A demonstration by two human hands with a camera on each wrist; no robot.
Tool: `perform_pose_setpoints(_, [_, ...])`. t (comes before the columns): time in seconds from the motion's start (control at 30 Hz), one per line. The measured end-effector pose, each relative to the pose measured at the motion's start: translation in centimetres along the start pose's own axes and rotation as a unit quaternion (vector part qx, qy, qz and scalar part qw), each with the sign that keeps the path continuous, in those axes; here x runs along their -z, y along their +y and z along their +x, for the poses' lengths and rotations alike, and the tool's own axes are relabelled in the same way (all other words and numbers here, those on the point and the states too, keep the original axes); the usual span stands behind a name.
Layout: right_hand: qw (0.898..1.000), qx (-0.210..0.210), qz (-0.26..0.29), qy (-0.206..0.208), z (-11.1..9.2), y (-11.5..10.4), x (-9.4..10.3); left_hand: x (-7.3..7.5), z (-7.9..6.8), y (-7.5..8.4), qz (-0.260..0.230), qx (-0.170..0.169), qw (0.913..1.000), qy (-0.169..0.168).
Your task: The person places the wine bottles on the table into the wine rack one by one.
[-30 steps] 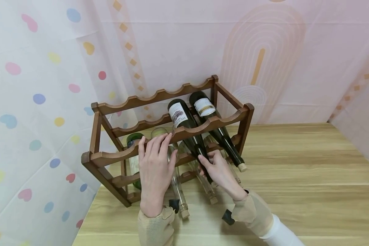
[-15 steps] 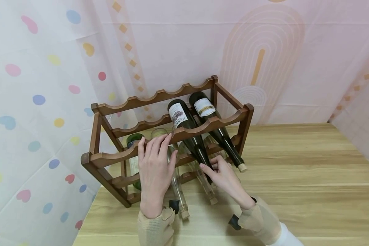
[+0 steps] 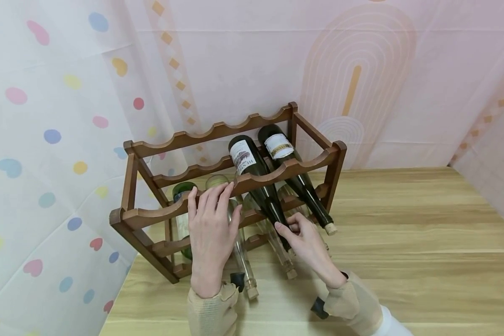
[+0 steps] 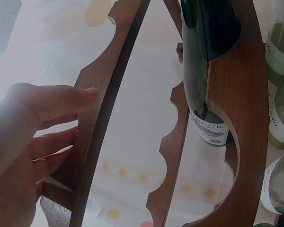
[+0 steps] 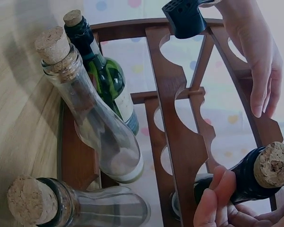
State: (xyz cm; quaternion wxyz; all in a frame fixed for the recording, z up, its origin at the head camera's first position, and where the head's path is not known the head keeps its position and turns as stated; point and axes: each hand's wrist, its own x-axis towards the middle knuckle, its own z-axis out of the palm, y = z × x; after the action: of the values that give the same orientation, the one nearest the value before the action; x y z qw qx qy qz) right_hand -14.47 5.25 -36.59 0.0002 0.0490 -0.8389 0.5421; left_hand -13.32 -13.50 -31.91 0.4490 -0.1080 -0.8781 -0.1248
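Note:
My right hand (image 3: 304, 240) holds the neck of a dark wine bottle (image 3: 272, 198) between thumb and fingers. This bottle lies on the upper tier of a brown wooden wine rack (image 3: 151, 217), tilted neck-down towards me, its white label up. Its cork (image 5: 273, 164) shows close up in the right wrist view, with fingers curled around the neck. My left hand (image 3: 212, 233) grips the rack's upper front rail; in the left wrist view its thumb (image 4: 87, 97) lies on one face while the fingers pass behind. A second dark bottle (image 3: 303, 189) lies to the right.
On the lower tier lie corked clear bottles (image 3: 242, 261) and a green bottle (image 3: 183, 224) at the left. The rack stands on a wood-grain table (image 3: 403, 233). Patterned cloth (image 3: 243, 70) hangs behind and to the left.
My right hand has shifted slightly down and to the right along the bottle neck, its fingers regripping. The left hand, the rack and the bottles stay practically in place.

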Motion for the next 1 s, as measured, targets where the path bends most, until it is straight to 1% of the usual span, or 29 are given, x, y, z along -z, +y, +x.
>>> perform_pose_setpoints(0.2, [1.000,0.005,0.019,-0.010,0.1,0.1,0.1,0.0,0.0,0.0,-0.003,0.000,1.0000,-0.001])
perform_pose_setpoints(0.37, [0.999,0.000,0.034,-0.016,0.4,0.2,0.0,0.0,0.0,0.0,-0.004,-0.001,1.0000,0.000])
perform_pose_setpoints(0.73, [0.999,-0.015,0.022,-0.028,0.9,0.5,-0.1,0.0,0.0,0.0,-0.007,0.001,1.0000,0.003])
perform_pose_setpoints(1.0, [0.999,-0.004,0.025,-0.039,1.1,0.6,0.0,0.0,0.0,0.1,-0.008,0.005,1.0000,0.002])
